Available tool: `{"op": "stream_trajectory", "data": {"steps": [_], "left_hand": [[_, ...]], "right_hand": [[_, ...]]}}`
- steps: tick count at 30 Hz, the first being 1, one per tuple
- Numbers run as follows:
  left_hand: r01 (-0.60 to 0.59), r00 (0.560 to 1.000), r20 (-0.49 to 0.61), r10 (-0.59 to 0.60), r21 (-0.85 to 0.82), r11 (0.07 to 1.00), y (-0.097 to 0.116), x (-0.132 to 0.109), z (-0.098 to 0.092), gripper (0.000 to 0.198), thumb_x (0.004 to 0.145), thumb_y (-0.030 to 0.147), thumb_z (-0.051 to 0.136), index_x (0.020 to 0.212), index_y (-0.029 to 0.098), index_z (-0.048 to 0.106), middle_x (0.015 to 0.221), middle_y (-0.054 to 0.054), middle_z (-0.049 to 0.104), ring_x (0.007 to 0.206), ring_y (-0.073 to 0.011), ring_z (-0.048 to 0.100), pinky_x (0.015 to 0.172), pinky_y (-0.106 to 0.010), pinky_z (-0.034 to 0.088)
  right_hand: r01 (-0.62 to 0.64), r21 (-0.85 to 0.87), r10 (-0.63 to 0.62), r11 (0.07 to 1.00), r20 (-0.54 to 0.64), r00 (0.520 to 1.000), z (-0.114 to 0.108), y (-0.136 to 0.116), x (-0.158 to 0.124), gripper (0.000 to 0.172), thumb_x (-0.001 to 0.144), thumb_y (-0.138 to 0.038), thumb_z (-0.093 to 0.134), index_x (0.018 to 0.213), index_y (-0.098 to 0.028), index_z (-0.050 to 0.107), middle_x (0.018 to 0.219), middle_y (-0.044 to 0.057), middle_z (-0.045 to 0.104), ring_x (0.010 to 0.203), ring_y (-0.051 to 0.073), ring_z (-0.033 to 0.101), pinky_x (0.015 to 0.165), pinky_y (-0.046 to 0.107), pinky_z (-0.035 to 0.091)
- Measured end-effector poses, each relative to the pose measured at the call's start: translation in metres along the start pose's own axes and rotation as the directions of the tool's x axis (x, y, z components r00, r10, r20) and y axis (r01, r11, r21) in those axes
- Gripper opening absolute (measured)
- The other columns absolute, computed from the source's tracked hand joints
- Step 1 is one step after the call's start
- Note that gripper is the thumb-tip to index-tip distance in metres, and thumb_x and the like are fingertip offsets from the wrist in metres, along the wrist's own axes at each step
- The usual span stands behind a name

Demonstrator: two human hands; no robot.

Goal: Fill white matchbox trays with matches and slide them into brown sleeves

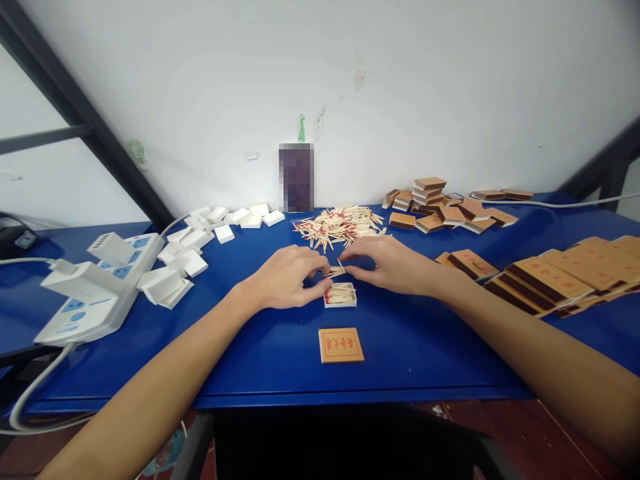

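Note:
A small bundle of matches (336, 271) lies crosswise between my two hands, just above an open white matchbox tray (341, 305). My left hand (290, 277) curls its fingers at the red-headed ends, with its thumb at the tray's left edge. From the other side, my right hand (383, 263) has its thumb and forefinger closed around the plain ends. Matches (342, 293) fill the tray, heads to the left. Nearer the table edge lies an orange matchbox sleeve (342, 345). Behind my hands is a loose heap of matches (345, 225).
White empty trays (195, 240) lie scattered at the left, beside a power strip (120, 280) with plugs and cables. Orange matchboxes (445, 210) are piled at the back right. More orange boxes (565, 277) stand in rows by my right forearm. A wall bounds the blue table (260, 360).

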State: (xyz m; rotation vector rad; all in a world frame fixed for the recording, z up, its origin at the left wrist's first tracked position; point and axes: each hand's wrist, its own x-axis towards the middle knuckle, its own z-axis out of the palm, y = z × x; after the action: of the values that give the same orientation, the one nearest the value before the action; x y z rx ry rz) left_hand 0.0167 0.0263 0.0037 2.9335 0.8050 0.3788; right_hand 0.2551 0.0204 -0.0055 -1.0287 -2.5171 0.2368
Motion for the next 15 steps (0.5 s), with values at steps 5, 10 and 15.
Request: {"op": "stream_trajectory", "data": {"steps": [5,10,15], "left_hand": [[0.024,0.999,-0.043,-0.02,0.091,0.996,-0.006,0.001,0.002,0.025,0.094,0.024,0.04,0.095,0.017,0.064,0.088,-0.005,0.067,0.08,-0.0194,0.059,0.076,-0.033,0.041],[0.033,0.999,-0.046,-0.028,0.114,0.993,-0.006,0.001,0.003,0.026,0.094,0.022,0.038,0.094,0.016,0.064,0.088,-0.005,0.068,0.079,-0.0193,0.06,0.076,-0.033,0.042],[0.018,0.999,-0.041,-0.014,0.108,0.994,-0.004,0.001,0.003,0.027,0.095,0.023,0.038,0.093,0.017,0.064,0.087,-0.004,0.067,0.079,-0.0189,0.06,0.076,-0.033,0.042]], "right_hand": [[-0.025,0.017,0.025,1.0,-0.005,1.0,0.011,0.0,0.004,0.028,0.095,-0.041,0.053,0.098,-0.019,0.07,0.095,0.008,0.073,0.087,0.021,0.064,0.078,0.033,0.044],[0.002,0.058,-0.001,0.998,-0.015,1.0,0.015,0.003,0.006,0.025,0.092,-0.04,0.059,0.096,-0.019,0.071,0.092,0.006,0.073,0.084,0.019,0.064,0.077,0.032,0.045],[0.029,0.118,-0.031,0.993,0.017,0.999,0.016,0.01,0.009,0.018,0.09,-0.033,0.061,0.091,-0.02,0.073,0.092,0.005,0.074,0.084,0.018,0.065,0.078,0.031,0.047]]}}
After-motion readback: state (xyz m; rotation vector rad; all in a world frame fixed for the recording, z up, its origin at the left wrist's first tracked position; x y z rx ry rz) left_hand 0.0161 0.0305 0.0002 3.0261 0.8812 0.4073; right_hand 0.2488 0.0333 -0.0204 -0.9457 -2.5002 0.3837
